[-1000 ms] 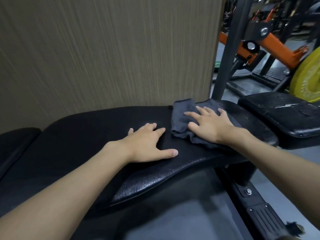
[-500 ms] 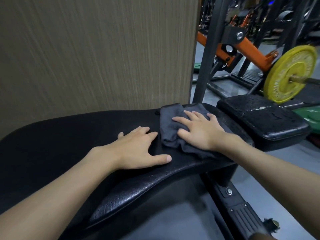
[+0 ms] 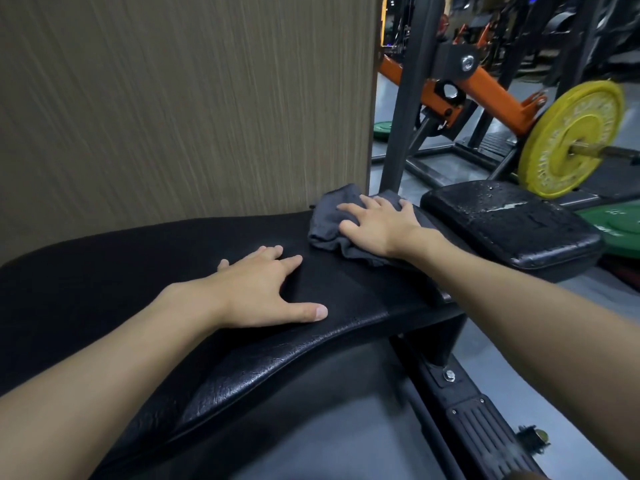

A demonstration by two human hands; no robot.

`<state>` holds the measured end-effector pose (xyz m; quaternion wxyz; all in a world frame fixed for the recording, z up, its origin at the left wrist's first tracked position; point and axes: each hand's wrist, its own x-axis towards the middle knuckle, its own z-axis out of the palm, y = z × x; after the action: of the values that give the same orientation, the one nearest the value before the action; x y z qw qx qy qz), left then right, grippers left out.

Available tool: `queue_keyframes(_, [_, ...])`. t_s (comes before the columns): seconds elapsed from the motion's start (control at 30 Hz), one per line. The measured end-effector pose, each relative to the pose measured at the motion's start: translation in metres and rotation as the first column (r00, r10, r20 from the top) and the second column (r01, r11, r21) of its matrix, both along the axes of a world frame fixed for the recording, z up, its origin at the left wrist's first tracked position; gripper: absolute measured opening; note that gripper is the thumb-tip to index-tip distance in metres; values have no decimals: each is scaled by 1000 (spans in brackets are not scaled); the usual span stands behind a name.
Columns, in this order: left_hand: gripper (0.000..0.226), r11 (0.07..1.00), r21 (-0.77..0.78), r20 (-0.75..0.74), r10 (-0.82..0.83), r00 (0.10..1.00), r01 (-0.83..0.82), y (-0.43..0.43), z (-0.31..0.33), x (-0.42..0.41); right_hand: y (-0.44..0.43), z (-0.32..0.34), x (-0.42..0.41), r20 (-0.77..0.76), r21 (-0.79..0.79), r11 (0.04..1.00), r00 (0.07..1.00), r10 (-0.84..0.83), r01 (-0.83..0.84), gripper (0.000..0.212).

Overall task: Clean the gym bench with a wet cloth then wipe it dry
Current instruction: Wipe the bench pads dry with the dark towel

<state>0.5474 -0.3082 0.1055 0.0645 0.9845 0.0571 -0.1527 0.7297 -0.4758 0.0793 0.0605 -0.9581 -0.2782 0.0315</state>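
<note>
A black padded gym bench (image 3: 114,271) runs across the view from the left to the centre right. A crumpled dark grey cloth (image 3: 327,221) lies on its far right end. My right hand (image 3: 377,225) presses flat on the cloth with straight, spread fingers. My left hand (image 3: 263,289) rests flat on the bare pad a little left of the cloth, fingers spread and thumb pointing right. Part of the cloth is hidden under my right hand.
A ribbed beige wall panel (image 3: 190,98) stands right behind the bench. A second black pad (image 3: 509,223), wet with droplets, sits to the right. Beyond it are a dark steel upright (image 3: 408,98), an orange machine arm (image 3: 491,91) and a yellow weight plate (image 3: 571,136). Grey floor lies below.
My head has turned right, bringing the yellow plate and wet pad into view. Both hands stay flat; the cloth under my right hand has slid toward the bench's far right end.
</note>
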Motion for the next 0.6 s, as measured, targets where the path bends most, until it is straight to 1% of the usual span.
queue_keyframes(0.1, [112,1000,3,7,1,1000,-1,-3,1,-2,-30,-2,-33,6,3,1000,1000,25,-25,62])
queue_keyframes(0.23, [112,1000,15,6,-13,1000,13,-3,2,-4,-74,-3,-84,83,-17,999,996,36,-35,79])
queue_keyframes(0.33, [109,999,34,3,-29,1000,29,-6,5,1,-91,-2,-103,92,-39,999,995,39,-35,82])
queue_keyframes(0.47, [110,999,21,-30,-48,998,48,-13,2,15,-79,2,-76,52,-30,999,998,18,-17,84])
queue_keyframes(0.6, [112,999,-15,-50,-32,998,31,-11,0,25,-53,1,-10,12,-22,999,1000,-25,25,75])
